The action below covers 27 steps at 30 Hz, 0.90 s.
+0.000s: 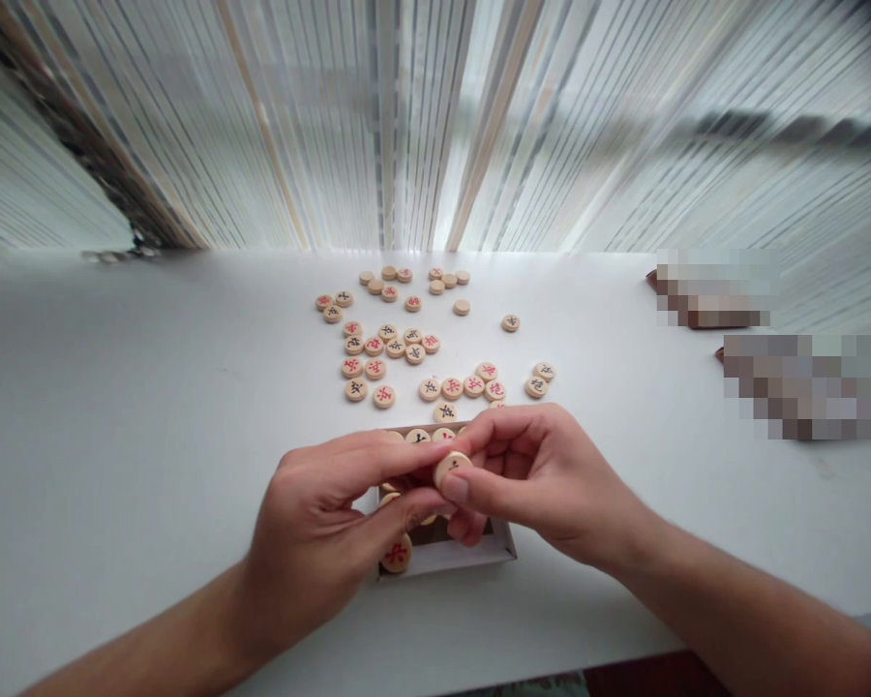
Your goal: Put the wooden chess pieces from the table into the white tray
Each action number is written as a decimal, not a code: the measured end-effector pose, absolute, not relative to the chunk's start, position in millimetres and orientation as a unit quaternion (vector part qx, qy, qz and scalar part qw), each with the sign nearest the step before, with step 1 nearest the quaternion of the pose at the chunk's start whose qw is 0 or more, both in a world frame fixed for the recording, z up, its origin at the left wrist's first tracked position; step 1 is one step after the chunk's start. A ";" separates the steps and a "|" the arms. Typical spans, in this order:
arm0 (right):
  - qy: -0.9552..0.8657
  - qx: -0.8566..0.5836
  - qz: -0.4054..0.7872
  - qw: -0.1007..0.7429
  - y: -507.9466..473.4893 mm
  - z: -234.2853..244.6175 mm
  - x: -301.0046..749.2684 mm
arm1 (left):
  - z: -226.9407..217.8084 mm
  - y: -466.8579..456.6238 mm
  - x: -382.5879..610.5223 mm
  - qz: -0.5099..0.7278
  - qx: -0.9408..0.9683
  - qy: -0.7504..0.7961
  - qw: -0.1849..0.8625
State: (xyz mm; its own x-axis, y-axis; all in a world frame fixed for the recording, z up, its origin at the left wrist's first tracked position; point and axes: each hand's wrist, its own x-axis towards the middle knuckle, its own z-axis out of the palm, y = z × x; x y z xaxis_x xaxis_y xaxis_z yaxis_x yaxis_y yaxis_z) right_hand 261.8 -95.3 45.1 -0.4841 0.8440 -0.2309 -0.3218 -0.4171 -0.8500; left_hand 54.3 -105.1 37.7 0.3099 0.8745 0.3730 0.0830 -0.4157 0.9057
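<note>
A round wooden Chinese chess piece (450, 467) with a dark character is raised above a shallow box. My right hand (533, 474) pinches it between thumb and fingers. From the other side my left hand (334, 503) closes its thumb and fingertips at the piece's left edge; part of that grip is hidden. Below both hands, the open box (465, 557) contains several pieces in rows, largely covered by my fingers. One red-marked piece (396, 553) shows in its front left corner, and a dark-marked piece (419, 440) along the far side.
Several loose chess pieces, red-marked and black-marked, some blank side up, are scattered on the white table (152, 387) beyond the box. A dark-marked piece (510, 323) lies apart at right. Two pixelated objects (726, 315) rest farther right. String curtains (319, 126) hang behind the table.
</note>
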 end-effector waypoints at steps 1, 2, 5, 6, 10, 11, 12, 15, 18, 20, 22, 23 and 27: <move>-0.378 -0.335 0.778 0.374 -94.8 44.4 262.5 | 38.0 -104.9 54.2 0.476 0.695 0.344 0.414; -0.371 -0.332 0.784 0.371 -94.4 44.1 263.3 | 38.2 -104.7 53.9 0.476 0.696 0.344 0.413; -0.357 -0.325 0.798 0.360 -93.5 44.8 266.4 | 38.2 -104.6 52.3 0.476 0.699 0.344 0.408; -0.356 -0.325 0.800 0.356 -93.2 45.3 267.7 | 37.9 -104.6 51.7 0.476 0.700 0.344 0.407; -0.366 -0.325 0.803 0.339 -91.4 46.3 272.6 | 35.6 -104.1 50.7 0.473 0.701 0.350 0.403; -0.368 -0.323 0.805 0.336 -90.9 46.3 273.3 | 35.2 -104.0 51.0 0.471 0.700 0.353 0.404; -0.369 -0.320 0.807 0.333 -90.4 46.2 273.7 | 35.0 -103.8 51.5 0.469 0.700 0.356 0.405; -0.369 -0.315 0.810 0.329 -89.3 47.0 273.1 | 36.3 -103.8 53.4 0.471 0.691 0.364 0.410; -0.375 -0.300 0.810 0.335 -88.4 49.0 271.0 | 39.1 -104.7 54.5 0.480 0.678 0.364 0.422; -0.381 -0.286 0.808 0.346 -87.9 50.2 269.8 | 40.3 -105.5 54.2 0.484 0.673 0.361 0.427; -0.384 -0.280 0.805 0.356 -87.7 50.3 269.3 | 40.5 -106.2 53.4 0.482 0.673 0.361 0.429; -0.384 -0.282 0.803 0.359 -87.8 50.1 269.3 | 40.1 -106.4 52.9 0.481 0.674 0.362 0.429; -0.373 -0.303 0.793 0.375 -89.0 47.6 270.1 | 37.3 -105.9 51.6 0.477 0.677 0.361 0.428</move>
